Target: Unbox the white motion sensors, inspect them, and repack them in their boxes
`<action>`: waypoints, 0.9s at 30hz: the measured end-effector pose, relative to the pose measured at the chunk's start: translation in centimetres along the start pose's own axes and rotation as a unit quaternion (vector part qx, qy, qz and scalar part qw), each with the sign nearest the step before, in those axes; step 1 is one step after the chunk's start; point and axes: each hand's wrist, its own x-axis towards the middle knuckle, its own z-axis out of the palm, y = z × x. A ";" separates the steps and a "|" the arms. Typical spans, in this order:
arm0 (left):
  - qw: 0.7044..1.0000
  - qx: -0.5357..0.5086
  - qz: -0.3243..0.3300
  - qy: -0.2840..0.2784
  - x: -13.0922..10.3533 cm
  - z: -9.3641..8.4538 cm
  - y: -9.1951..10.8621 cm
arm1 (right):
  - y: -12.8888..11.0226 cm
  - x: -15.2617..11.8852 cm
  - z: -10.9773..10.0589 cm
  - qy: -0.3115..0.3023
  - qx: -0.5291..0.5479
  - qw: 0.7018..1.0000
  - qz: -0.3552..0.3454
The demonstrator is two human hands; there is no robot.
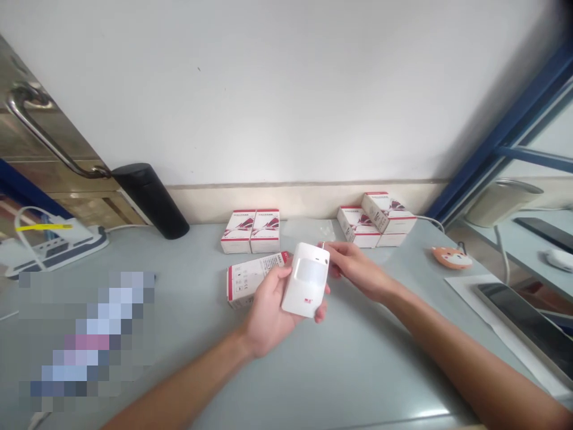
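My left hand (271,310) is closed around a white motion sensor (305,280), thumb on its left edge and fingertips showing at its right edge. The sensor's pale window and small red print face me. At its top right corner stands a short thin metal antenna (323,245). My right hand (351,263) pinches at this antenna from the right; some of its fingers are hidden behind the sensor. Behind my left hand lies a white and red box (253,278) on the grey table (358,364).
Two small boxes (250,230) stand side by side near the wall, with several stacked boxes (378,220) to their right. A black bottle (151,200) and a power strip (62,251) are at left. A orange animal-faced pouch (452,258) and a phone (523,322) lie right.
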 end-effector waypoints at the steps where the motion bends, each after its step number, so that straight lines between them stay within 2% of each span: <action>1: 1.000 0.005 0.004 0.004 0.0 0.0 0.0 | 0.2 0.0 0.2 -0.007 0.029 1.000 0.001; 5: 1.000 0.019 0.018 0.008 0.0 0.3 0.1 | 0.0 0.0 0.2 -0.031 0.122 0.992 0.005; 8: 0.999 0.025 0.019 0.015 -0.1 0.6 0.3 | -0.6 -0.2 0.2 -0.034 0.107 0.994 -0.008; 14: 0.999 0.030 -0.007 0.011 0.0 0.0 0.0 | -0.6 -0.2 0.1 0.054 0.128 0.990 -0.006; 17: 0.997 0.062 -0.036 -0.025 0.1 -0.7 -0.6 | -0.5 0.7 -2.2 0.142 0.181 0.973 -0.034; 21: 0.990 0.084 -0.080 -0.076 0.4 -1.4 -1.4 | -0.6 1.5 -7.1 0.253 0.243 0.931 -0.104; 24: 0.988 0.083 -0.097 -0.089 0.7 -1.7 -1.6 | -1.0 1.4 -9.5 0.287 0.264 0.911 -0.132; 27: 0.988 0.075 -0.107 -0.086 1.0 -1.9 -1.4 | -1.4 1.0 -10.0 0.291 0.253 0.912 -0.140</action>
